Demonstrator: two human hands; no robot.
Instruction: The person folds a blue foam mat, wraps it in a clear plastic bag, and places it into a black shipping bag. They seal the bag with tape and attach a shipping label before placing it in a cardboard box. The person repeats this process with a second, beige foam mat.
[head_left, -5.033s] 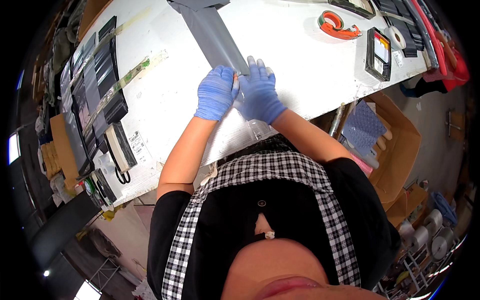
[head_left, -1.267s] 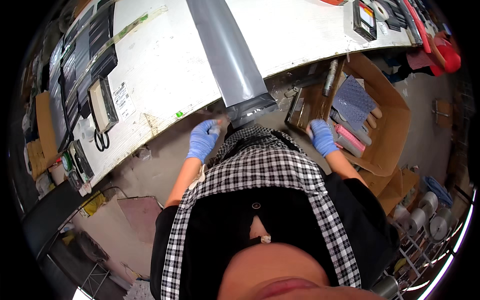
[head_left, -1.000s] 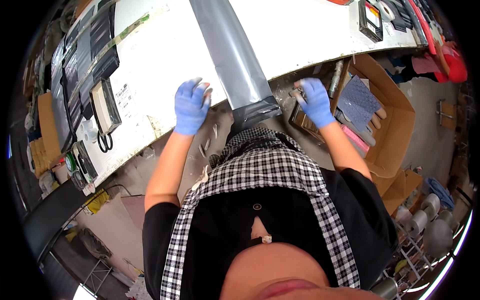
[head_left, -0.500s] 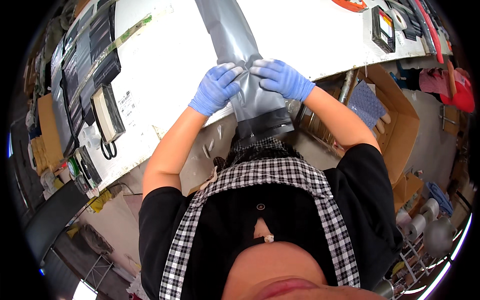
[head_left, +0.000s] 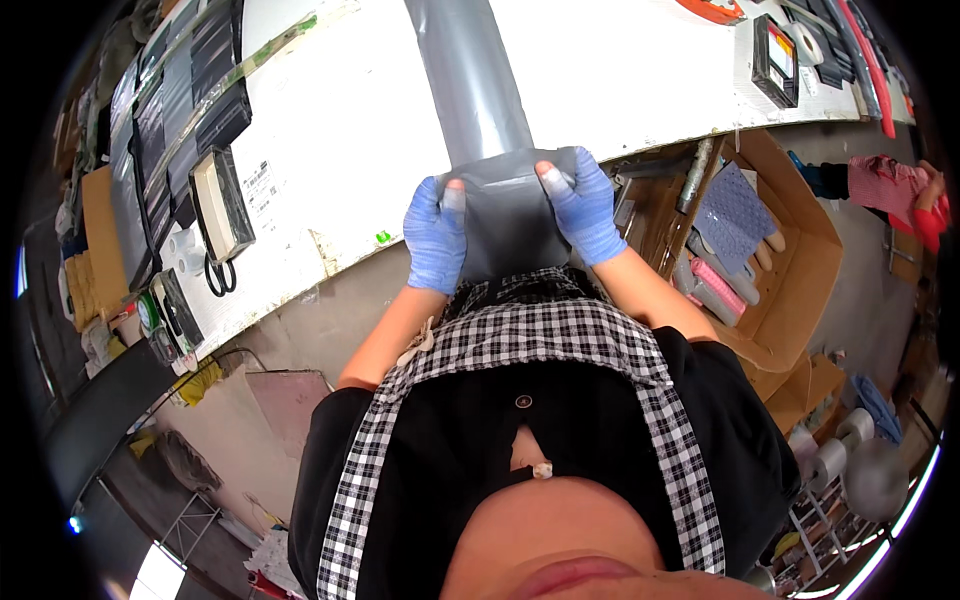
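Note:
A long grey plastic mailer bag (head_left: 475,85) stretches from the far side of the white table to my body. Its near end hangs over the table's front edge, spread and folded across its width. My left hand (head_left: 437,232), in a blue glove with a whitish thumb tip, grips the left side of this fold. On the right side of the same fold, my right hand (head_left: 583,205), gloved alike, is closed with its thumb on top. Most of the fingers are tucked beneath the plastic. Below the fold, the darker part of the bag reaches my checked apron (head_left: 545,335).
Packed dark bags (head_left: 180,110) lie in rows at the table's left, beside an open-topped box (head_left: 220,205). A cardboard box (head_left: 800,260) holding rolls and a bluish sheet stands below the table at right. Farther right, another person's sleeve (head_left: 885,185) shows.
Both hands have gone from pinching the bag's bunched middle to holding its sides, lower and farther apart. The plastic is now spread flatter, with a fold across it.

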